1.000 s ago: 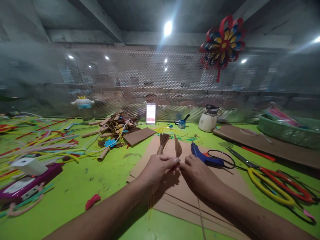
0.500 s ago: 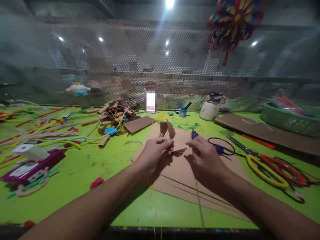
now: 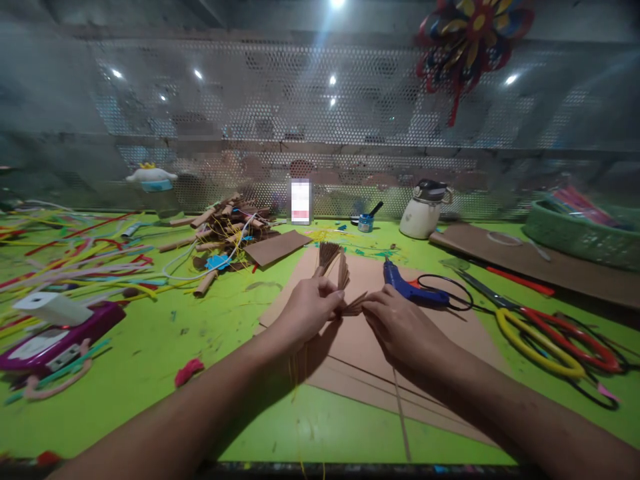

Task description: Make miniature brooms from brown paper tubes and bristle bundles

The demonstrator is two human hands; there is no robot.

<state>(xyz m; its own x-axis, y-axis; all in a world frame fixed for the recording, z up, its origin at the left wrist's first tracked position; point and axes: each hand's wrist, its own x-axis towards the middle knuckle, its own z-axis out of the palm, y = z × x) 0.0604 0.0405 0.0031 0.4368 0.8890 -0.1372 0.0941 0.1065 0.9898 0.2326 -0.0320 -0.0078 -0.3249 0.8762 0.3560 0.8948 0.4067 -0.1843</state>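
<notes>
My left hand [image 3: 314, 308] pinches a pleated brown paper piece [image 3: 330, 257] with fan-like folds that stick up above the fingers. A smaller folded fan [image 3: 354, 305] of the same paper points right from between my fingertips. My right hand [image 3: 400, 323] is closed at the outer tip of that smaller fan, thumb and fingers together. Thin yellow strings [image 3: 300, 373] hang below my left hand. Under both hands lie sheets of brown paper [image 3: 365, 360], a thin strip resting across them. Just beyond my right hand lies a blue glue gun [image 3: 415, 288].
Large scissors [image 3: 540, 340] with yellow and red handles lie at right, near a green basket [image 3: 580, 233]. A white jug [image 3: 423, 210] stands behind. Rolled brown paper tubes [image 3: 225, 230] are heaped back left, pipe cleaners [image 3: 90, 267] and a purple power strip [image 3: 65, 340] far left.
My right hand has moved left from beside the glue gun to the small fan's tip, leaving the glue gun in plain view. My left hand still grips the pleated paper.
</notes>
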